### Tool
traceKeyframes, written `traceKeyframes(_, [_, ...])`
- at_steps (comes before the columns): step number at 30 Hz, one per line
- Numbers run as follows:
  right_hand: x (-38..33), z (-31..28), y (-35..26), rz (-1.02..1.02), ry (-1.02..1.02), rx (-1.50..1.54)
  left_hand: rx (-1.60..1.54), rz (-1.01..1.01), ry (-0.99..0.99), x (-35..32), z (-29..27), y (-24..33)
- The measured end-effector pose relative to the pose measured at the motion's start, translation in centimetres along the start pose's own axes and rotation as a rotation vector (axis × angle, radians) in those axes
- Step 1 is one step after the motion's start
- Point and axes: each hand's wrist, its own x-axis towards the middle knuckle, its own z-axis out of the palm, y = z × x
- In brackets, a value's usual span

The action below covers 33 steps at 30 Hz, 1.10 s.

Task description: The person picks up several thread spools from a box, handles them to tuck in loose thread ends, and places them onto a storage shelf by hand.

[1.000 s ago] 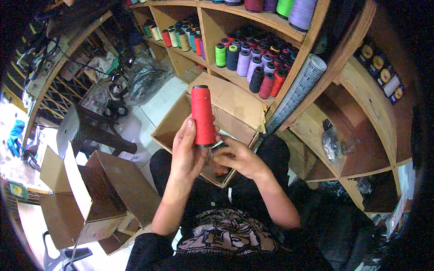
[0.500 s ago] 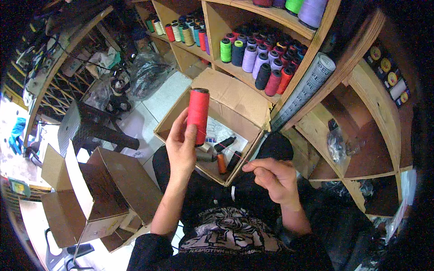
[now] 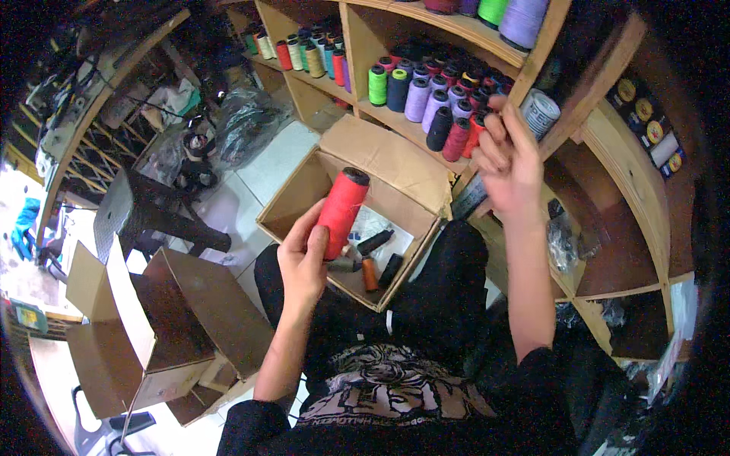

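Observation:
My left hand [image 3: 304, 254] grips a tall red thread spool [image 3: 342, 209] and holds it upright over an open cardboard box [image 3: 395, 163] that rests on my lap. A few small dark and orange spools [image 3: 370, 262] lie on the box's bottom. My right hand [image 3: 508, 156] is raised to the wooden shelf [image 3: 426, 135], fingers apart, touching the row of coloured thread spools [image 3: 437, 106] there; it holds nothing that I can see.
More spools fill the upper shelves [image 3: 502, 11]. An empty open cardboard box [image 3: 144, 327] stands on the floor at the left, beside a dark stool [image 3: 141, 209]. Plastic bags [image 3: 247, 121] and clutter lie at the back left. Lower right shelf compartments [image 3: 616, 251] hold little.
My right hand has left the box and risen to the shelf's spool row. The left hand has lowered the red spool slightly and tilted it.

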Motion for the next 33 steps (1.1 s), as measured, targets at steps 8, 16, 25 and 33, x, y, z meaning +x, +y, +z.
traceKeyframes(8, [-2.8, 4.8, 1.5, -0.286, -0.193, -1.907, 0.314, 0.121, -0.008, 0.6, -0.2, -2.0])
traceKeyframes(16, [-2.0, 7.6, 0.3, -0.081, -0.293, -1.730, 0.826, 0.553, -0.052, 0.6, 0.8, -1.8])
traceKeyframes(25, [4.3, 2.6, 2.5, -0.588, 0.077, -1.848, 0.459, 0.659, -0.347, -0.6, -0.3, -0.3])
traceKeyframes(33, [0.7, -0.4, 3.2, -0.177, 0.315, -1.769, 0.221, 0.327, 0.326, -0.4, -2.9, -0.5])
